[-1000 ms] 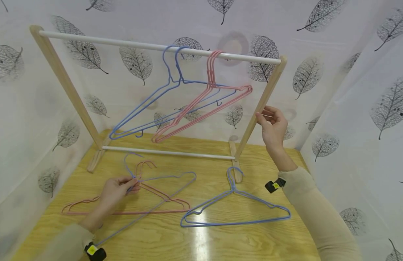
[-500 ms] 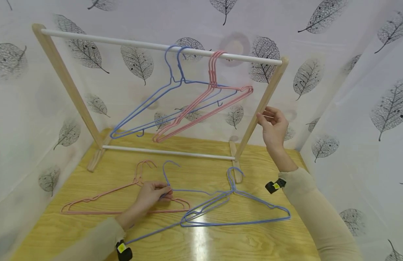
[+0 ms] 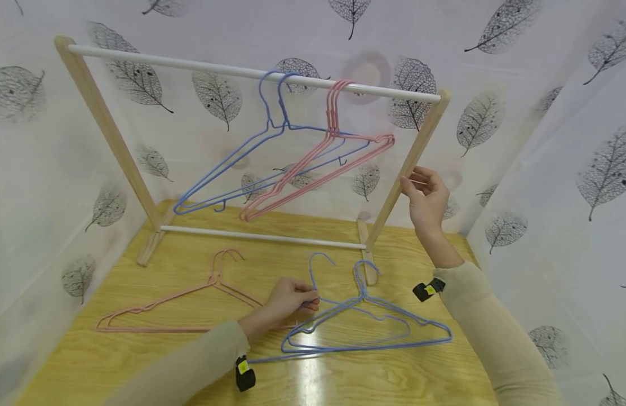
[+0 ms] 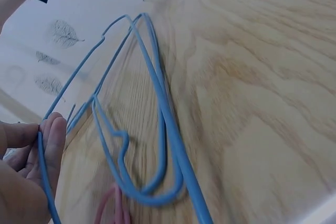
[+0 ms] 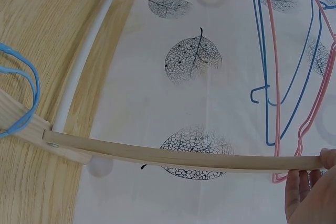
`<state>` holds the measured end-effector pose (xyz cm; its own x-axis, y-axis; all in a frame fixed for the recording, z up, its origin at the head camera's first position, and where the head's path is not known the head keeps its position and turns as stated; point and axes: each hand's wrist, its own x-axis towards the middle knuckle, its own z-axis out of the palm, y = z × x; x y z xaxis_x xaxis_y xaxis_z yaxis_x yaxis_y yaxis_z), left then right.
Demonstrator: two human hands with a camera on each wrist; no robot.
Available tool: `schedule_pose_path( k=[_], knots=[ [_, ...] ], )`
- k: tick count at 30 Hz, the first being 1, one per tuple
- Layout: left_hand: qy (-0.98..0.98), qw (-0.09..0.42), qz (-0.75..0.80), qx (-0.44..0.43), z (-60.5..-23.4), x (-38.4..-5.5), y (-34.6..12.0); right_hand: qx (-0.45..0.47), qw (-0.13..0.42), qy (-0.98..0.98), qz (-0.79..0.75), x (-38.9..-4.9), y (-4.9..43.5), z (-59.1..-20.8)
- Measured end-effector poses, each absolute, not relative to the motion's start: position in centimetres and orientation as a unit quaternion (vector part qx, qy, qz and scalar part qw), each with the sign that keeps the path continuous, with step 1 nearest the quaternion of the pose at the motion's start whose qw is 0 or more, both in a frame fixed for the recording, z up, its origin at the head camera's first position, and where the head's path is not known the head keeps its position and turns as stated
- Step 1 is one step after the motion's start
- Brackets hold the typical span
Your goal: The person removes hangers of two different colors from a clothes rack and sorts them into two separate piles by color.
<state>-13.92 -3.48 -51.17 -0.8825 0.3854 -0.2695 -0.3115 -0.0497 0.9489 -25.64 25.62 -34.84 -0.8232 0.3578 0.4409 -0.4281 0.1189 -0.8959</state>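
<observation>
In the head view, my left hand [image 3: 289, 299] pinches a blue wire hanger [image 3: 311, 272] just below its hook, between thumb and fingers. This hanger slants over the table and overlaps two blue hangers [image 3: 383, 347] lying on the right. At the other side, my right hand [image 3: 427, 202] grips the right wooden post [image 3: 419, 144] of a clothes rack, thumb in front and fingers behind. In the right wrist view, that hand's fingertips [image 5: 293, 190] lie against the post. Pink hangers [image 3: 155, 330] lie together on the table, partly hidden behind my left hand and arm.
From the rack's white top rail [image 3: 165, 62] hang two blue hangers [image 3: 284, 113] and several pink hangers [image 3: 333, 121] bunched to their right. A lower white bar [image 3: 262, 237] joins the posts near the wooden table [image 3: 216, 378]. Leaf-patterned sheets [image 3: 536, 169] surround the table.
My left hand has carried the blue hanger rightward, off the pink hangers and over the two blue ones. My right hand keeps its place on the post.
</observation>
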Motion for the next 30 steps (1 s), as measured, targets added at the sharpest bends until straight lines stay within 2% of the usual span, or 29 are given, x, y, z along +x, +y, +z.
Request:
schedule_pose_path(
  k=[10,19,24,30],
  knots=[
    [0.672,0.246,0.698,0.036,-52.1,-15.3,2.4,0.027,0.298,-0.689,0.660,-25.7,25.7,-34.9],
    [0.688,0.237,0.684,0.043,-52.9,-16.1,5.3,0.027,0.302,-0.688,0.659,-25.7,25.6,-34.7],
    [0.731,0.196,0.650,0.063,-53.1,-16.4,6.2,0.029,0.302,-0.687,0.660,-25.8,25.7,-34.8],
    [0.809,0.101,0.567,0.115,-52.9,-16.3,6.8,0.029,0.304,-0.689,0.657,-25.9,25.6,-35.0]
  ],
)
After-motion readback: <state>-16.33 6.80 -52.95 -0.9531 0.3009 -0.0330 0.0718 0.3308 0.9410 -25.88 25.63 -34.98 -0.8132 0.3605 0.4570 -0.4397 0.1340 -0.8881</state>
